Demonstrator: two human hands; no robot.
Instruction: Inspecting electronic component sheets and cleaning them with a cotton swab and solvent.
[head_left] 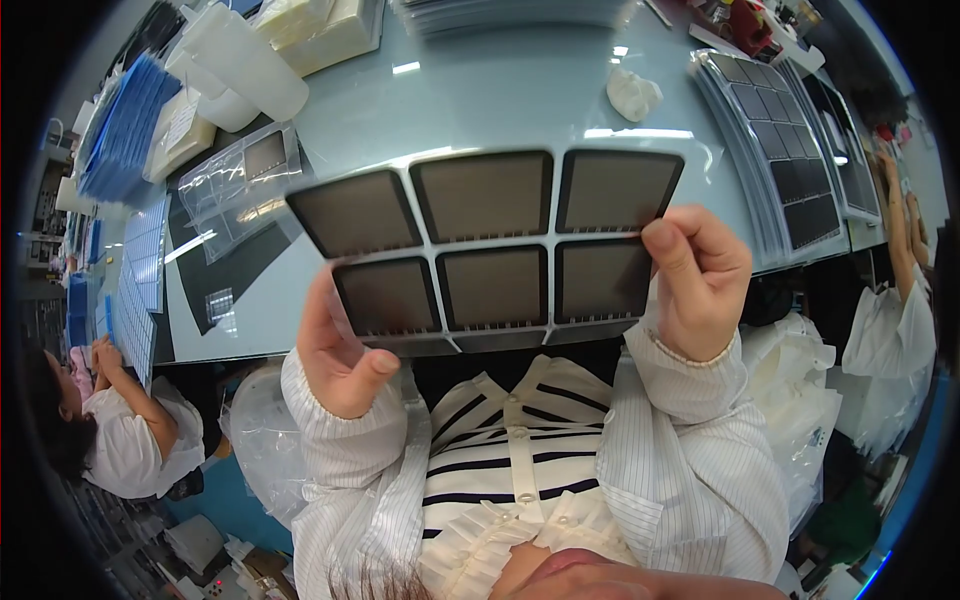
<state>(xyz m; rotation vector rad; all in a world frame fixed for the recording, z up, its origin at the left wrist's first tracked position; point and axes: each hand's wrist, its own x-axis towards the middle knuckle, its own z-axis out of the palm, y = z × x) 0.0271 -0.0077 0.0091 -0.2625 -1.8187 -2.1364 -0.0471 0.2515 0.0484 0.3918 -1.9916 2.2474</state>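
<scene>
Between my two hands, a clear plastic tray (430, 250) is held up over the near edge of the table, its face tilted toward me. It carries several dark rectangular panels (482, 198) with black borders, set in two full rows, and part of a further row shows at the lower edge. My left hand (340, 350) grips the lower left edge, with its fingers partly hidden behind the tray and its thumb in front below. My right hand (705, 280) pinches the right edge between thumb and curled fingers.
A glossy table (480, 95) lies beyond. On its right stands a stack of similar panel trays (775, 140), near a crumpled white wad (633, 95). On the left are a clear tray (235, 195), white plastic bottles (240, 60) and blue sheets (125, 125). Co-workers (140, 430) sit either side.
</scene>
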